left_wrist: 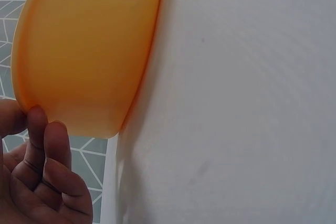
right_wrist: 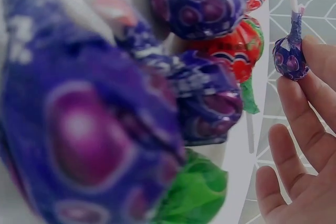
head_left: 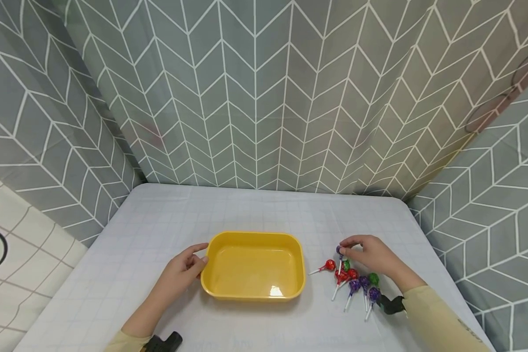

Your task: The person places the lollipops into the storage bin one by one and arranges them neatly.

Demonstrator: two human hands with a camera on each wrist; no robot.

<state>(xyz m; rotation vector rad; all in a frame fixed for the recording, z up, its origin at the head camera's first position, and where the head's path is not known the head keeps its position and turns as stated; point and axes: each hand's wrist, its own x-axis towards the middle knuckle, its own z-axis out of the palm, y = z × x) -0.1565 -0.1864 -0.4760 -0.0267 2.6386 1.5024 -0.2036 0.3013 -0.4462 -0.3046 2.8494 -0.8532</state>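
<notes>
A yellow rectangular tray [head_left: 253, 297] sits mid-table. My left hand [head_left: 182, 269] holds its left rim; in the left wrist view, bent fingers [left_wrist: 56, 145] meet the tray's wall [left_wrist: 89, 51]. Between thumb and fingertips, my right hand [head_left: 371, 254] pinches a purple-wrapped lollipop [right_wrist: 291, 59] by its round head, the white stick pointing down in the head view. Just below that hand lies a cluster of several lollipops: red ones [head_left: 353, 274], purple ones [head_left: 374, 294] and green ones [head_left: 373, 279]. One red lollipop [head_left: 330, 265] lies at the cluster's left, its stick toward the tray.
A white cloth [head_left: 193, 208] with a faint grid covers the table. Grey curtains [head_left: 268, 98] with white chevron lines rise behind and along the sides. Black wrist straps [head_left: 391, 305] sit at both sleeves, the right one close beside the purple lollipops.
</notes>
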